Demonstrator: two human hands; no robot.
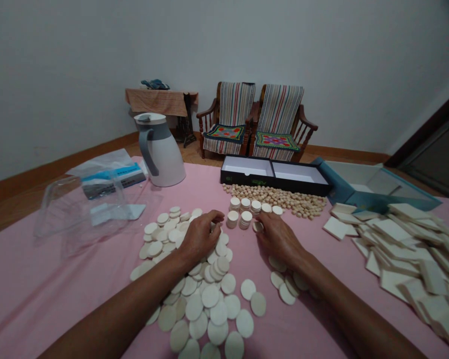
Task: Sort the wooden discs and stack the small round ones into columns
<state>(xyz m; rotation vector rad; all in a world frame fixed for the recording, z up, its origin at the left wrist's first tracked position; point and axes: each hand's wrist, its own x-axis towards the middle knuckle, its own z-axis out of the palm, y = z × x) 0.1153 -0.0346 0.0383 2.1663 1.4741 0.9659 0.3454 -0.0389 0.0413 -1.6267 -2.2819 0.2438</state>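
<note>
Wooden discs (pixel 218 312) lay partly hidden beneath the curled left hand (pixel 200 237); one met the right hand (pixel 279 238), both grips unclear.

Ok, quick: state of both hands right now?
Left hand: curled over the disc pile; grip can't be told.
Right hand: at a pale disc beside the stacks; firm grip can't be told.

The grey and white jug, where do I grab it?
The jug is likely best held by its grey handle, coming from the picture's left: the handle curves out there, while the jug itself is broad and rounded.
</note>
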